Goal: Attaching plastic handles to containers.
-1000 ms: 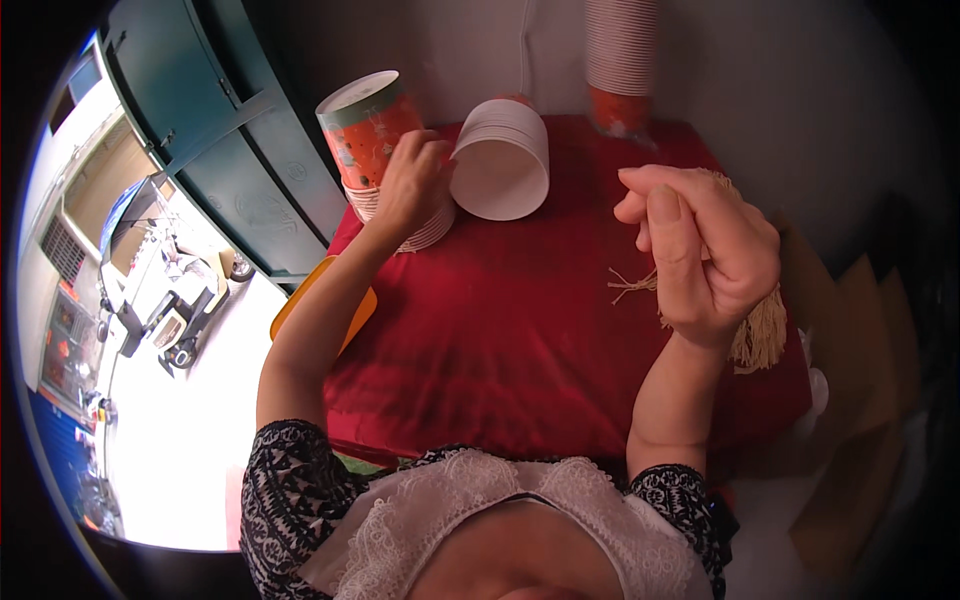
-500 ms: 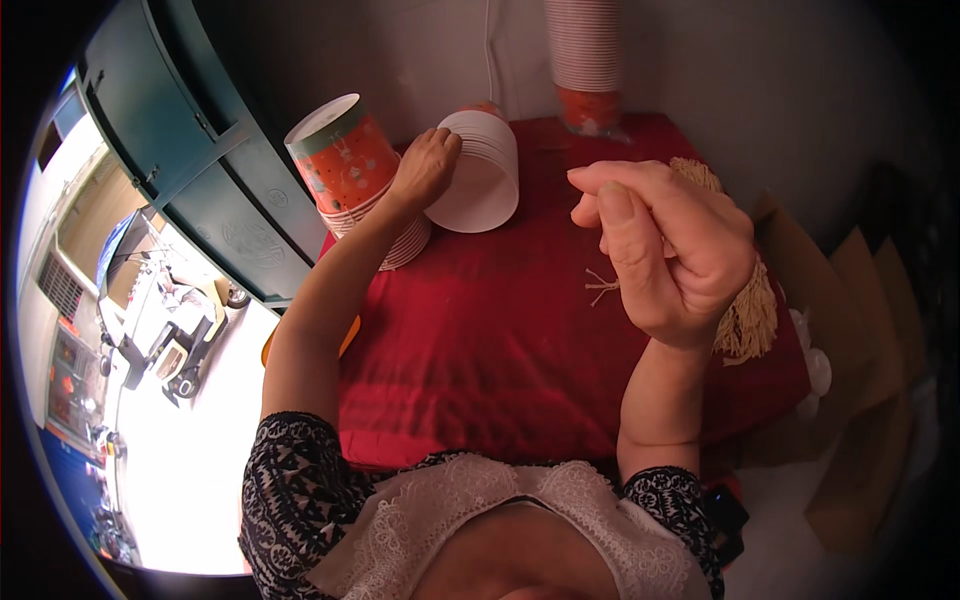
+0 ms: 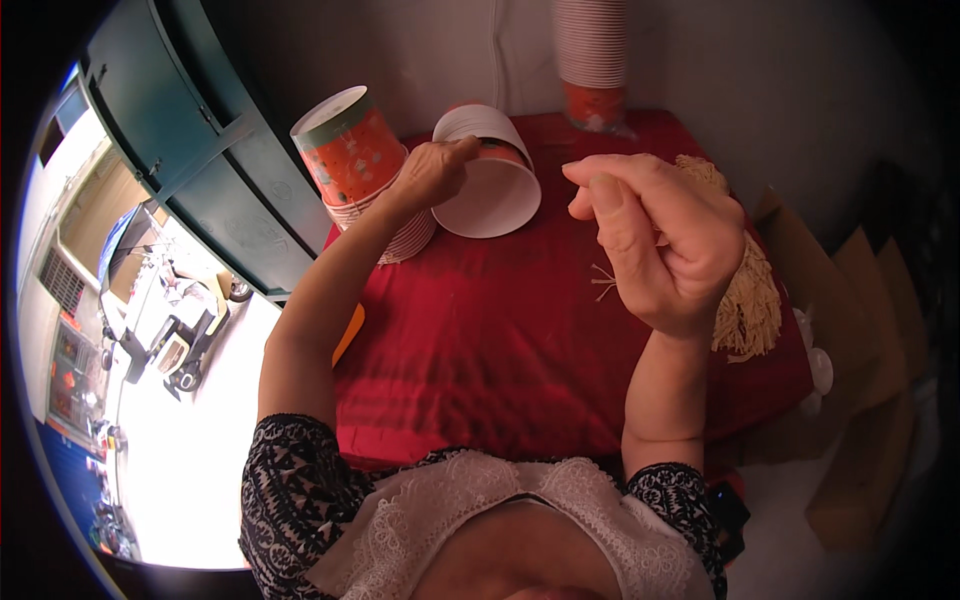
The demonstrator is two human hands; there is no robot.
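My left hand (image 3: 436,172) is closed on the edge of a white-lined paper tub (image 3: 487,200), which is tilted with its mouth facing me. It has partly slid out of a nested stack of tubs (image 3: 476,122) lying behind it, and an orange band shows between them. My right hand (image 3: 675,235) is raised over the right of the table with thumb and forefinger pinched together. Whatever those fingers hold, if anything, I cannot make out. Behind that hand lies a bundle of beige strings (image 3: 750,315), with a few loose ends left of the wrist.
Beside my left forearm, upside-down orange and green tubs (image 3: 347,150) stand stacked. Another tall stack of tubs (image 3: 592,50) rises at the back against the wall. A red cloth (image 3: 470,340) covers the table. Cardboard (image 3: 850,320) stands to the right; a green door (image 3: 165,90) is at left.
My left hand has shifted slightly right, drawing the front tub away from the nested stack so a gap with orange shows. My right hand has barely moved.
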